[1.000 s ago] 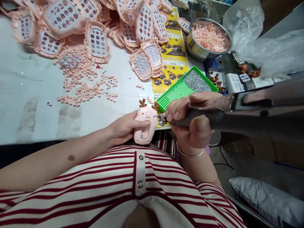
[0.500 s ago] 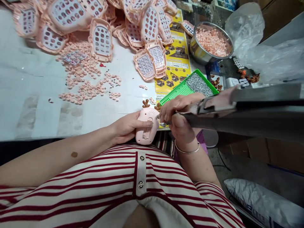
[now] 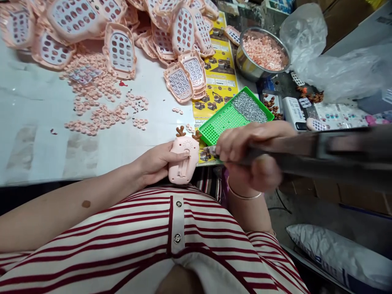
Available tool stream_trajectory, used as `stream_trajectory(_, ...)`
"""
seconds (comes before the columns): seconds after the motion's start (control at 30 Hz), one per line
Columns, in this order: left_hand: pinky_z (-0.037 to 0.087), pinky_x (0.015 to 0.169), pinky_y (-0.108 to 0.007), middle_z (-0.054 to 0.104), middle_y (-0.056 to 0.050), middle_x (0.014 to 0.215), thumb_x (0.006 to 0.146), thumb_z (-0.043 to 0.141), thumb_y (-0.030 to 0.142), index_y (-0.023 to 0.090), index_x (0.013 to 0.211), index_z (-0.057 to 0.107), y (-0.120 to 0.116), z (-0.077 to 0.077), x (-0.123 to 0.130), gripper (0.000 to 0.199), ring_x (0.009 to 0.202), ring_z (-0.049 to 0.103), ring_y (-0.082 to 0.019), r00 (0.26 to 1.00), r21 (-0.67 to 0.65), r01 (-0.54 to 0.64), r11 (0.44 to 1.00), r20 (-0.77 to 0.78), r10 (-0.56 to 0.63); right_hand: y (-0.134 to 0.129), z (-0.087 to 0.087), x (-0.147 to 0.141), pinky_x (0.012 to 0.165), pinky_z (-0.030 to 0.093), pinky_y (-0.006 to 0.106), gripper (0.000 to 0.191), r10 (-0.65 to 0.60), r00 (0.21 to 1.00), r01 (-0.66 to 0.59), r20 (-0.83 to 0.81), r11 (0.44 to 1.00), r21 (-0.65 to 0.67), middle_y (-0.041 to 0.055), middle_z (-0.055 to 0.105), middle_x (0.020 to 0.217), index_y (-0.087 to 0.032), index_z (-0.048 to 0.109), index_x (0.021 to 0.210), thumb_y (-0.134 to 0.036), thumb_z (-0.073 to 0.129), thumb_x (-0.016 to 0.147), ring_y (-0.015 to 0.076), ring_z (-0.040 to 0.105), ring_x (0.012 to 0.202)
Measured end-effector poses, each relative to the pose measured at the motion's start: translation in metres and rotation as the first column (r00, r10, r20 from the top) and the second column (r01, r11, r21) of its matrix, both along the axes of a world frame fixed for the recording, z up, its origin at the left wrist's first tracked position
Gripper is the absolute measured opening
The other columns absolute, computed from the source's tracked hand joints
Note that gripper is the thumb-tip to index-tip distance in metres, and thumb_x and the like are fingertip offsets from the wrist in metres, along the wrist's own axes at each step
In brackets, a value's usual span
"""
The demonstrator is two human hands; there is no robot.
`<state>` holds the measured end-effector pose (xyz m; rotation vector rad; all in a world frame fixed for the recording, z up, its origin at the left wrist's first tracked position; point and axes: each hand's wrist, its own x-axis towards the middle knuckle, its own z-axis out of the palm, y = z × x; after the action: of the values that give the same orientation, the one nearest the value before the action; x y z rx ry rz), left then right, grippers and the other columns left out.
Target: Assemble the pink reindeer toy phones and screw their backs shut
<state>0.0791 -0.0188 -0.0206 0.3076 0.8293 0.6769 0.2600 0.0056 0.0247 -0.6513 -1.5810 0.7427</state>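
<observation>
My left hand (image 3: pixel 156 163) is closed around a pink toy phone (image 3: pixel 179 173) at the table's front edge, thumb across its back. Brown antlers stick up from the toy's top, and its back shows a battery recess and several screw holes. My right hand (image 3: pixel 245 151), blurred, is wrapped round a long dark power screwdriver (image 3: pixel 306 157), whose body reaches out to the right. The driver's metal tip (image 3: pixel 211 150) points at the toy but stands a little apart from its right side. Just beyond the right hand lies a green basket (image 3: pixel 214 128) with small screws (image 3: pixel 249 107) in it.
Pink toy shells (image 3: pixel 119 51) are heaped at the back left, beside many small pink button pieces (image 3: pixel 101 116). A metal bowl (image 3: pixel 251 63) of pink parts stands at the back right, near clear plastic bags (image 3: pixel 306 32). A yellow printed sheet (image 3: pixel 219 67) lies under the basket.
My right hand has drawn the screwdriver to the right, and its tip has come away from the toy's upper right. My left hand still holds the toy; the view has shifted slightly.
</observation>
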Motion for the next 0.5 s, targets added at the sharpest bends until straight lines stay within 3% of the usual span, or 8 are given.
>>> stream_trajectory(0.1, 0.06, 0.078, -0.033, 0.076, -0.009, 0.096, 0.074, 0.081, 0.01, 0.014, 0.108, 0.071, -0.002, 0.0, -0.001, 0.036, 0.084, 0.071, -0.021, 0.999, -0.007, -0.039, 0.999, -0.019, 0.039, 0.008, 0.0, 0.023, 0.034, 0.037, 0.027, 0.023, -0.119, 0.978, 0.154, -0.172, 0.966, 0.206, -0.0094, 0.043, 0.051, -0.034, 0.054, 0.094, -0.053, 0.066, 0.088, 0.011, 0.041, 0.035)
stream_trajectory(0.27, 0.063, 0.08, -0.03, 0.077, -0.008, 0.102, 0.072, 0.083, 0.011, 0.016, 0.108, 0.072, -0.002, 0.002, -0.003, 0.038, 0.089, 0.073, -0.021, 0.989, 0.006, -0.134, 0.991, -0.061, 0.134, 0.018, -0.022, 0.057, 0.037, 0.038, 0.027, 0.022, -0.366, 0.916, 0.386, -0.162, 0.916, 0.111, -0.0086, 0.045, 0.053, -0.032, 0.062, 0.093, -0.052, 0.068, 0.087, 0.0105, 0.044, 0.037)
stream_trajectory(0.5, 0.063, 0.082, -0.033, 0.078, -0.01, 0.106, 0.07, 0.084, 0.014, 0.017, 0.108, 0.073, -0.002, 0.002, -0.002, 0.039, 0.095, 0.074, -0.026, 0.989, 0.033, -0.106, 0.994, -0.099, 0.108, 0.018, -0.03, 0.06, 0.04, 0.04, 0.024, 0.017, -0.324, 0.92, 0.347, -0.22, 0.935, 0.076, -0.0091, 0.045, 0.054, -0.036, 0.068, 0.097, -0.047, 0.072, 0.085, 0.0079, 0.046, 0.039)
